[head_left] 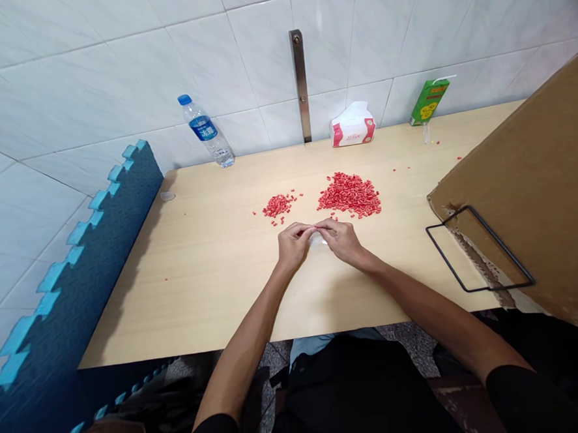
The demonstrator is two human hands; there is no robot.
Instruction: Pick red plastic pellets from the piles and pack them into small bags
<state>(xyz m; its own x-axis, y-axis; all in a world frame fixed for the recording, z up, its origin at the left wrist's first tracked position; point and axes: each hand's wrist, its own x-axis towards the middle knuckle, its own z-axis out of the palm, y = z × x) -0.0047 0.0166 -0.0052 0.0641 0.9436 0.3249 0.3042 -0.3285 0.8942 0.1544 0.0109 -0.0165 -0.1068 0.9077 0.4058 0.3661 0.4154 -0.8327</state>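
Note:
My left hand [294, 243] and my right hand [340, 239] meet fingertip to fingertip just in front of the red pieces. Both are closed in a pinch, with what looks like one small red piece [315, 226] between the tips, mostly hidden by the fingers. Under them on the table lies a small clear plastic thing [316, 239], partly covered. Beyond my right hand spreads a large pile of small red tube-shaped pieces [350, 195]. A smaller pile of the same pieces [277, 205] lies beyond my left hand.
On the wooden table [216, 299], a water bottle [207, 131], tissue pack [353, 126] and green drink carton [429, 102] stand along the tiled wall. A cardboard box [527, 189] with a black wire frame [506, 245] bounds the right, blue foam mats [100, 254] the left.

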